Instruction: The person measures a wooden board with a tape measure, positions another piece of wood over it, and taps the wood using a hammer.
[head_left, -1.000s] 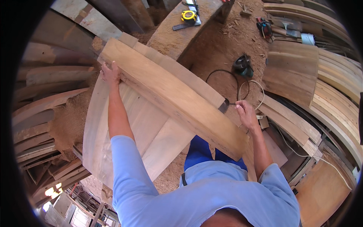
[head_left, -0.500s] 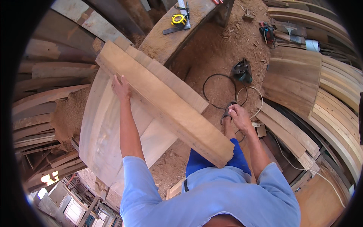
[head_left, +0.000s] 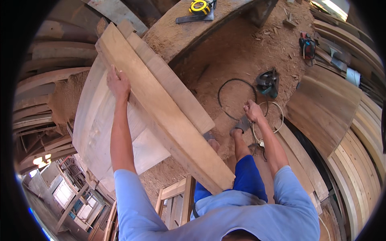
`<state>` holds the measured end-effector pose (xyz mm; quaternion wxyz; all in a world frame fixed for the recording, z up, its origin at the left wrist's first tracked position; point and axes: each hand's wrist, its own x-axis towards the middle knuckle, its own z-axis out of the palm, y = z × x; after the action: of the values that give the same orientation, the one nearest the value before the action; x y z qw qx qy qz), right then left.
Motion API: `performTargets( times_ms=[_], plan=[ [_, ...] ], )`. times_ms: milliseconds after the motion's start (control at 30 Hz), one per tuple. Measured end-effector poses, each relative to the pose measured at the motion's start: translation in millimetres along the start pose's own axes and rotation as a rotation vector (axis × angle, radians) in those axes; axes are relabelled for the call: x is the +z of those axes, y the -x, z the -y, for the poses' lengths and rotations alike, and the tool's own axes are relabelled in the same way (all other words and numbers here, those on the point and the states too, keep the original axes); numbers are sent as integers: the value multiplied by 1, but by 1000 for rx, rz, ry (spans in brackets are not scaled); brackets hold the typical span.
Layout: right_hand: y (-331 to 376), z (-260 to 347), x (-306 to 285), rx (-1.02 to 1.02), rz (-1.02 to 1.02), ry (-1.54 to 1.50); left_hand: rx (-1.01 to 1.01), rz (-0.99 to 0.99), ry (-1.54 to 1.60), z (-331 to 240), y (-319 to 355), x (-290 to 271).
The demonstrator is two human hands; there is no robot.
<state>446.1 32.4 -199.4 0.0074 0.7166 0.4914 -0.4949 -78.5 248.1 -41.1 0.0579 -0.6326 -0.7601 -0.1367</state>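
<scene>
A long, thick wooden beam (head_left: 161, 104) slants from the far left toward my waist, its near end against my blue shorts. My left hand (head_left: 119, 84) grips the beam's left side near the far end. Below it lie wide pale boards (head_left: 100, 116), and a thinner plank (head_left: 177, 86) runs along its right side. My right hand (head_left: 253, 111) hangs in the air over the floor, away from the beam. Its fingers are curled together, and whatever might be between them is too small to make out.
A dusty bench (head_left: 169, 38) carries a yellow tape measure (head_left: 200, 7) and a square (head_left: 195, 18). On the sawdust-covered floor stands a circular saw (head_left: 268, 82) with a looped black cord (head_left: 220, 94). A red power tool (head_left: 308, 48) sits by stacked timber (head_left: 354, 156) at right.
My view has turned and shifted, so the bench and saw appear displaced. My right hand has moved forward from near my foot. My left hand stays at the beam's side.
</scene>
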Motion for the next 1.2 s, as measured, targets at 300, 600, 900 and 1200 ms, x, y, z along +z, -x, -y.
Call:
performTargets(
  times_ms=[300,600,900,1200],
  plan=[
    [-179,-19,76,-168,97,138,-29,50,160,-14,1,-3],
    [-333,11,127,-456,14,202,-183,113,246,-22,4,-13],
    [-398,29,167,-439,52,270,-171,156,259,-19,3,-26],
    [-405,57,174,-400,335,202,-151,179,236,-26,9,-27]
  ],
)
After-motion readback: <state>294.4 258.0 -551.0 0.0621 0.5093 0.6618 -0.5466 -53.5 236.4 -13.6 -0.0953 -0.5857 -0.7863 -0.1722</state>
